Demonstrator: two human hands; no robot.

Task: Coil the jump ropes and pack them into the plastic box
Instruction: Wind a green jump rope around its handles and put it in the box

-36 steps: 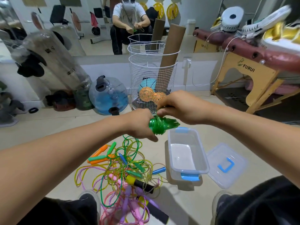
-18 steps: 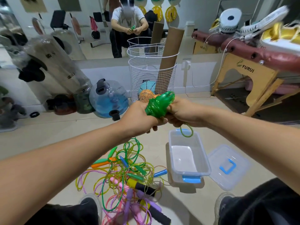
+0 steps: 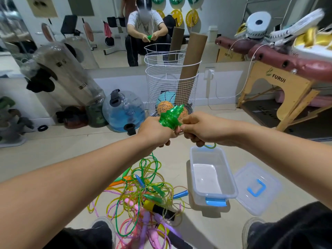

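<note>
My left hand (image 3: 156, 130) grips the lower part of a tightly coiled green jump rope (image 3: 170, 117), its top pointing up and away. My right hand (image 3: 201, 129) pinches the rope's loose end just beside the coil; a short green loop (image 3: 210, 146) hangs below that hand. Both hands are raised above the far end of the clear plastic box (image 3: 231, 184) with blue latches, which stands open on the floor and holds nothing. A tangled pile of jump ropes (image 3: 143, 196) in green, yellow, pink, purple and orange lies on the floor left of the box.
The box's clear lid (image 3: 257, 188) with a blue handle lies right of it. A white wire basket (image 3: 171, 92) with balls and cardboard tubes stands behind the hands, a blue water jug (image 3: 124, 110) to its left, a wooden massage table (image 3: 280, 87) at right. My shoes frame the pile.
Both hands have risen from just over the box, and the coil has turned from pointing right and down to pointing up. My right hand now pulls the loose end beside the coil.
</note>
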